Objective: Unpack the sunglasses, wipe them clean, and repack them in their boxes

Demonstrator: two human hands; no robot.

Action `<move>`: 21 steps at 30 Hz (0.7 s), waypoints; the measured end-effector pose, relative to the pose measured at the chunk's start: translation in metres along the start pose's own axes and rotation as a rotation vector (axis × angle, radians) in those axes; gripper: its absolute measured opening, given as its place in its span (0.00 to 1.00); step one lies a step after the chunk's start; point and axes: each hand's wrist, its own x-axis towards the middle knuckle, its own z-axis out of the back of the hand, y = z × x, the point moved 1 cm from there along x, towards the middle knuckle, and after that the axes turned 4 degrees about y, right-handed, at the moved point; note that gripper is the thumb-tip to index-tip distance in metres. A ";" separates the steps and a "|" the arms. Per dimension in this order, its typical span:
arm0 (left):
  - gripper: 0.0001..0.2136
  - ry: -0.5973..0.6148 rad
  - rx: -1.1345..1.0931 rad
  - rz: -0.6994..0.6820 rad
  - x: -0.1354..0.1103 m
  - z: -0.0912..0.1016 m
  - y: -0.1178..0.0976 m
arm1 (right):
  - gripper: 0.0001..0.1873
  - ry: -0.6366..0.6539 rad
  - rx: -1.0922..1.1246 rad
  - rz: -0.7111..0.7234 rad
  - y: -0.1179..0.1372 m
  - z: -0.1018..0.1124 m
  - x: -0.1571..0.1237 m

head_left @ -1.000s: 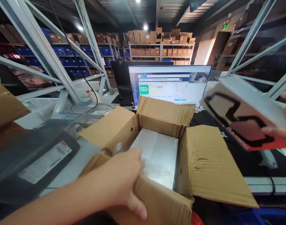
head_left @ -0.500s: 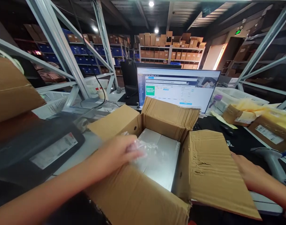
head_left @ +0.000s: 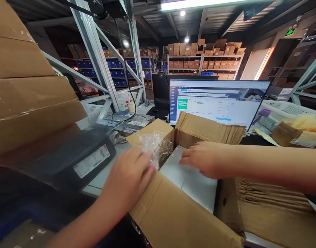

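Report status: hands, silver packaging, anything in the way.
Left hand gripping clear plastic. Right hand over silver packaging, contact unclear. Packaging inside open carton, partly hidden by right hand.

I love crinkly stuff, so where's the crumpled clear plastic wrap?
In the head view, the wrap is in the left hand, at the left side of the open brown cardboard box.

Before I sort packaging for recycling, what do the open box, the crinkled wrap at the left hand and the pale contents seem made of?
Open box: brown, matt corrugated cardboard, judging by its ridged, creased flaps. Crinkled wrap: probably thin, clear, glossy plastic film; its folds glint and brown shows through. Pale contents: perhaps smooth coated card, given flat grey faces; plastic possible.
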 end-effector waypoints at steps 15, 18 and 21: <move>0.22 -0.086 -0.231 -0.217 -0.020 -0.021 0.001 | 0.41 0.118 -0.143 0.457 0.001 -0.023 0.093; 0.29 0.009 -0.319 -0.302 -0.008 -0.020 -0.002 | 0.33 0.088 -0.171 0.438 0.001 -0.021 0.090; 0.37 0.063 -0.240 -0.340 -0.005 -0.022 -0.005 | 0.14 0.122 -0.207 0.440 -0.003 -0.025 0.090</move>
